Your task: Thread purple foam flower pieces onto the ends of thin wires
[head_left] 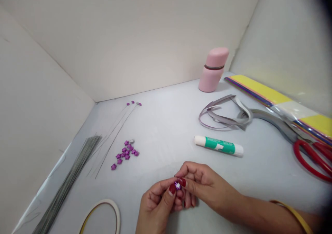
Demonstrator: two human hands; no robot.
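Observation:
Between the thumbs and fingertips of both hands is a small purple and white folded paper star (177,185). My left hand (160,201) pinches it from the left, the thumb lying on its near side. From the right, my right hand (203,185) grips it with thumb and index finger, its other fingers curled underneath. Part of the star is hidden behind the thumbs. To the left of the hands lies a loose group of purple paper stars (126,151), with one silvery star (132,141) at its far edge.
At left lie a bundle of thin wires (70,178), star-tipped wires (116,137) and a tape roll (118,213). Rightward are a glue stick (220,146), curled paper strips (220,118), red-handled scissors (308,158), coloured paper packs (267,92) and a pink bottle (213,71). Walls enclose the table.

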